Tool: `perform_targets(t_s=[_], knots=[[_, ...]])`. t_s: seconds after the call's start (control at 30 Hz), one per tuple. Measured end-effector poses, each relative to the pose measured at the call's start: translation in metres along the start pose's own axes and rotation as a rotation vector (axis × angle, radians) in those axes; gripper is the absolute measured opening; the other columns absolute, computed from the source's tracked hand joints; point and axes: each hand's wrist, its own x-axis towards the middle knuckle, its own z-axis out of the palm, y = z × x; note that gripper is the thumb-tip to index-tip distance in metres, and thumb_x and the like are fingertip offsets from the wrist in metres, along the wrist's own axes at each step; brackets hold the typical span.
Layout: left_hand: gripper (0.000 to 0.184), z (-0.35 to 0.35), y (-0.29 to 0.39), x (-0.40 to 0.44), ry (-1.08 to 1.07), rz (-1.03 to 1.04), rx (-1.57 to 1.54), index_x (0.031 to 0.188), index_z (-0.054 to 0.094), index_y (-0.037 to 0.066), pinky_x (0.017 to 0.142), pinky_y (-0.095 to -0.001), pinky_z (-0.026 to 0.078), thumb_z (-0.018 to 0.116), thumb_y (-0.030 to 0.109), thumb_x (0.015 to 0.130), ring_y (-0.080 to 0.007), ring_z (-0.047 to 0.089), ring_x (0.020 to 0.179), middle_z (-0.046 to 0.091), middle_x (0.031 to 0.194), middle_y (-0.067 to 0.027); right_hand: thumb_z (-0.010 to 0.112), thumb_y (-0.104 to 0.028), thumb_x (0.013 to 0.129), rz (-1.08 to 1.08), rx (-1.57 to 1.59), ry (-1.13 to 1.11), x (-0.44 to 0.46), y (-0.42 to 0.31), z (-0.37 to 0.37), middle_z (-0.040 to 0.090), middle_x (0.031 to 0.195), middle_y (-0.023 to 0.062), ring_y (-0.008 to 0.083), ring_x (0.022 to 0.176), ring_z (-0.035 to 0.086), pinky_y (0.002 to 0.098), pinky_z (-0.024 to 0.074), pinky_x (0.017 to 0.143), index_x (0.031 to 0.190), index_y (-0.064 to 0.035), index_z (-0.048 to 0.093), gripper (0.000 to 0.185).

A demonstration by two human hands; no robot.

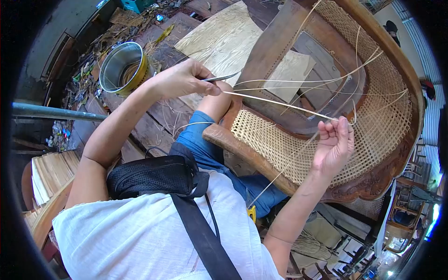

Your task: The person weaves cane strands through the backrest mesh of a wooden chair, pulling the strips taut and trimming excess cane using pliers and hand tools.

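My left hand (189,80) is closed, with a slim pointed metal tool (223,78) sticking out from between its fingers. A pale cane strand (275,104) runs taut from those fingertips to my right hand (335,143), which pinches its other end between thumb and fingers. Both hands are above a carved wooden chair (242,148) with a bare, open seat frame. Woven cane webbing (368,135) fills its curved back and arm panels. Several loose cane strands (322,82) stretch from the weave across the opening toward my left hand.
A yellow metal bucket (123,67) with coiled cane inside stands at left on wooden boards. Plywood (221,30) lies beyond it. A metal pipe (58,112) juts in from the left. Wood pieces (53,175) are at lower left; a cane bundle (310,245) is at lower right.
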Motion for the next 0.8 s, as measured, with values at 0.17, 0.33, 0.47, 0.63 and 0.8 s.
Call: perform_targets(t_s=[0.17, 0.33, 0.47, 0.63, 0.8], knots=[[0.021, -0.011, -0.011, 0.001, 0.024, -0.042, 0.023, 0.091, 0.072, -0.002, 0.066, -0.0213, 0.045, 0.070, 0.018, 0.085, -0.0046, 0.056, 0.072, 0.066, 0.077, 0.0013, 0.063, -0.009, 0.091, 0.000, 0.005, 0.028, 0.012, -0.006, -0.012, 0.067, 0.079, 0.0081, 0.0139, 0.068, 0.065, 0.0331, 0.0607, 0.067, 0.092, -0.0017, 0.064, 0.008], [0.021, -0.012, -0.007, -0.005, 0.051, -0.044, 0.041, 0.084, 0.071, 0.000, 0.061, -0.0223, 0.041, 0.072, 0.021, 0.084, -0.0040, 0.051, 0.067, 0.059, 0.069, 0.0043, 0.062, -0.008, 0.091, -0.006, -0.061, 0.051, 0.019, -0.011, -0.028, 0.066, 0.081, 0.0079, 0.0134, 0.071, 0.065, 0.0311, 0.0602, 0.069, 0.093, -0.0010, 0.064, 0.008], [0.028, -0.012, -0.011, -0.007, 0.055, -0.047, 0.018, 0.078, 0.069, 0.000, 0.058, -0.0228, 0.038, 0.074, 0.028, 0.083, -0.0030, 0.047, 0.064, 0.054, 0.065, 0.0064, 0.063, -0.010, 0.091, -0.008, -0.072, 0.076, 0.021, -0.012, -0.035, 0.065, 0.082, 0.0068, 0.0122, 0.070, 0.063, 0.0290, 0.0596, 0.069, 0.094, -0.0011, 0.064, 0.010], [0.029, -0.012, -0.015, -0.008, 0.033, -0.021, 0.022, 0.077, 0.068, 0.001, 0.051, -0.0229, 0.034, 0.074, 0.028, 0.084, -0.0025, 0.045, 0.058, 0.055, 0.064, 0.0055, 0.065, -0.012, 0.091, -0.003, -0.074, 0.101, 0.026, -0.010, -0.046, 0.065, 0.081, 0.0064, 0.0118, 0.069, 0.062, 0.0286, 0.0591, 0.068, 0.095, -0.0012, 0.064, 0.011], [0.026, 0.010, 0.002, -0.009, -0.109, -0.138, -0.366, 0.078, 0.064, 0.003, 0.041, -0.0205, 0.027, 0.066, 0.025, 0.090, -0.0021, 0.040, 0.047, 0.050, 0.057, 0.0048, 0.055, -0.010, 0.094, 0.048, -0.213, 0.043, 0.014, 0.003, -0.006, 0.064, 0.099, 0.0118, 0.0192, 0.086, 0.063, 0.0342, 0.0555, 0.084, 0.109, 0.0001, 0.061, 0.020]])
